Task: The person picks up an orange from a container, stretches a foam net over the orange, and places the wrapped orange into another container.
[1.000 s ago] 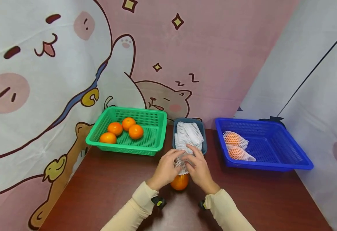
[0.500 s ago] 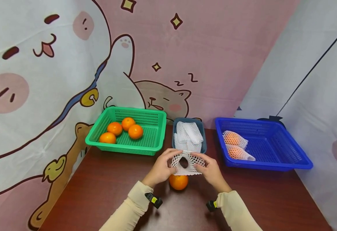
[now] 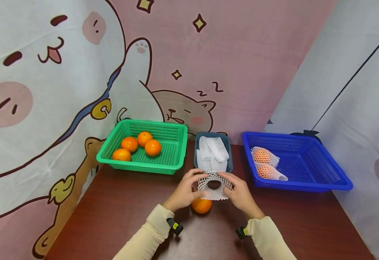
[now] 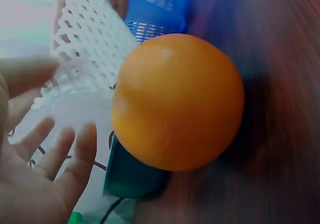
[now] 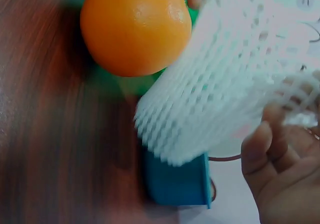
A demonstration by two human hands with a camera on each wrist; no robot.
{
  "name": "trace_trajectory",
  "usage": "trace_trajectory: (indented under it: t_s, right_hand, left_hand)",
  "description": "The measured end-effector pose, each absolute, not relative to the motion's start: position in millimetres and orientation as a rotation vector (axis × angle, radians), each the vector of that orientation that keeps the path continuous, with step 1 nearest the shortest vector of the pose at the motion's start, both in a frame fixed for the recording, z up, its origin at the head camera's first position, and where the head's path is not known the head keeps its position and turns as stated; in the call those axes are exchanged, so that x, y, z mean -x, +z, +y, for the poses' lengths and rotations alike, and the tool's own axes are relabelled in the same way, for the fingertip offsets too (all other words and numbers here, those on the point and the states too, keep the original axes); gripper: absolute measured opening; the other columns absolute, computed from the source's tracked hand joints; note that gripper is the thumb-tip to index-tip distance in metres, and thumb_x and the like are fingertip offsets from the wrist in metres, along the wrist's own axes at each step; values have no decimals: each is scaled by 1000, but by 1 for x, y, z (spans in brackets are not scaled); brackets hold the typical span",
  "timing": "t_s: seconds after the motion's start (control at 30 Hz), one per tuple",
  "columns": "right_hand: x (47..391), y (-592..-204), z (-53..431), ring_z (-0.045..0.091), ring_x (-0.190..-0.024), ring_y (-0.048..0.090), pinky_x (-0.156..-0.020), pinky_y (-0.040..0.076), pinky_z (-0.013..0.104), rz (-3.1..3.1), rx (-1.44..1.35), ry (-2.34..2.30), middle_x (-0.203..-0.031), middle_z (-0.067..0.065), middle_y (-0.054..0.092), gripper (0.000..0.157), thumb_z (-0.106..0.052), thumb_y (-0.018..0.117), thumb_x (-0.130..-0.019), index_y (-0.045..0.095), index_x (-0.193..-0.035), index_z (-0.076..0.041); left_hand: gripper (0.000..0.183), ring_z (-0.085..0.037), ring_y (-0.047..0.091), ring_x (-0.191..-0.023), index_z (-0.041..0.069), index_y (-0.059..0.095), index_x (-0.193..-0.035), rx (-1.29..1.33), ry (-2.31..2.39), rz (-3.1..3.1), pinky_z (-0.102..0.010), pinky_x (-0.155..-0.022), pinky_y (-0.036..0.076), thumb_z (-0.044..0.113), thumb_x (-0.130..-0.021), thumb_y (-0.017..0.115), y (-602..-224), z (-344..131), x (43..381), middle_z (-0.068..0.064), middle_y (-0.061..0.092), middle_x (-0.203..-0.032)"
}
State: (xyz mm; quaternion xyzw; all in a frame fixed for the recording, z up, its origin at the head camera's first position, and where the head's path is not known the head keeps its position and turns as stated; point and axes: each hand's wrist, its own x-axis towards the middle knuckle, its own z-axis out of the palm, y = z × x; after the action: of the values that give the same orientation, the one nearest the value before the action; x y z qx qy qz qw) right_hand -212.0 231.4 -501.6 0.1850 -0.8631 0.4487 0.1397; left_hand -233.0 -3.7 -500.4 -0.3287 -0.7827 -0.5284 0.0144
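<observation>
A white foam net sleeve (image 3: 216, 195) is held between both hands, its round mouth spread wide towards the head camera. My left hand (image 3: 183, 190) pinches the left side of the rim with thumb and fingers. On the opposite side, my right hand (image 3: 242, 194) grips the rim between thumb and curled fingers. A bare orange (image 3: 201, 206) sits on the table just below and nearer than the sleeve, partly covered by it in the head view. In the right wrist view, the sleeve's lower end (image 5: 170, 134) hangs beside the orange (image 5: 135, 28).
A green basket (image 3: 140, 168) with several bare oranges (image 3: 152, 148) stands at the back left. Behind the hands is a small dark-blue bin (image 3: 230, 153) of folded net sleeves (image 3: 213, 150). To the right, a blue basket (image 3: 306, 186) contains two net-wrapped oranges (image 3: 265, 171).
A second ago the hands were close together over the bunched sleeve. They have since moved apart, spreading its mouth, and both shifted slightly right in the last half second. The orange stays put.
</observation>
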Motion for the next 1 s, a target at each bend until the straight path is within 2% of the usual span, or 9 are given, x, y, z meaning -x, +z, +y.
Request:
trace_trajectory:
  t_s: [0.1,0.2,0.33,0.47,0.53,0.7,0.77,0.83,1.0]
  right_hand:
    - [211,-498,230,22,-111,59,-90,49,36,-2480,-547,1138,-123,6,64,58,14,64,-71,68,-123,-11]
    - [210,-495,228,23,-109,61,-89,49,43,-2466,-543,1063,-121,7,65,57,14,65,-70,69,-121,-9]
    - [209,-495,229,24,-108,61,-89,49,46,-2479,-511,1055,-120,8,65,56,14,65,-70,69,-121,-9]
    - [207,-499,231,24,-107,62,-89,50,46,-2495,-474,1057,-119,7,66,57,14,65,-70,69,-121,-10]
    - [207,-501,232,24,-105,62,-89,50,42,-2486,-466,1052,-118,7,66,57,14,65,-69,70,-121,-10]
    - [206,-507,235,24,-103,62,-90,43,19,-2454,-459,1066,-116,7,67,57,15,63,-67,70,-119,-8]
    - [205,-508,236,24,-103,62,-90,41,16,-2461,-445,1066,-116,7,67,57,15,63,-67,70,-119,-8]
    - [204,-508,237,24,-105,62,-90,44,22,-2475,-429,1063,-117,8,66,57,15,63,-68,70,-120,-8]
    - [202,-509,240,27,-107,61,-89,49,45,-2512,-386,1064,-119,10,65,56,14,64,-70,69,-121,-8]
  left_hand:
    - [58,-26,43,-118,11,55,-137,983,-1636,-2415,-34,-81,52,16,-84,77,-506,-2,234,-12,39,-145]
    - [52,-30,48,-116,10,53,-138,841,-1701,-2351,-42,-83,51,22,-90,70,-511,-4,233,-15,44,-140]
    - [41,-28,61,-96,6,57,-131,563,-1700,-2406,-40,-80,51,26,-96,62,-518,-7,229,-14,58,-119]
    - [46,-23,62,-86,3,59,-126,427,-1569,-2618,-36,-76,50,35,-94,63,-527,-7,225,-13,62,-106]
    - [50,-25,62,-88,3,59,-126,432,-1515,-2695,-39,-77,50,39,-92,64,-530,-6,223,-14,62,-107]
    - [59,-29,61,-96,4,60,-126,479,-1449,-2813,-44,-84,48,48,-88,66,-532,-1,217,-14,62,-111]
    - [64,-29,60,-96,5,59,-128,490,-1409,-2871,-44,-84,47,53,-86,67,-532,1,215,-12,62,-111]
    - [67,-28,59,-96,6,59,-129,499,-1369,-2925,-44,-84,47,56,-84,67,-533,2,214,-11,62,-112]
    - [67,-22,59,-91,10,61,-127,525,-1345,-2997,-39,-77,47,56,-79,70,-533,3,212,-6,65,-111]
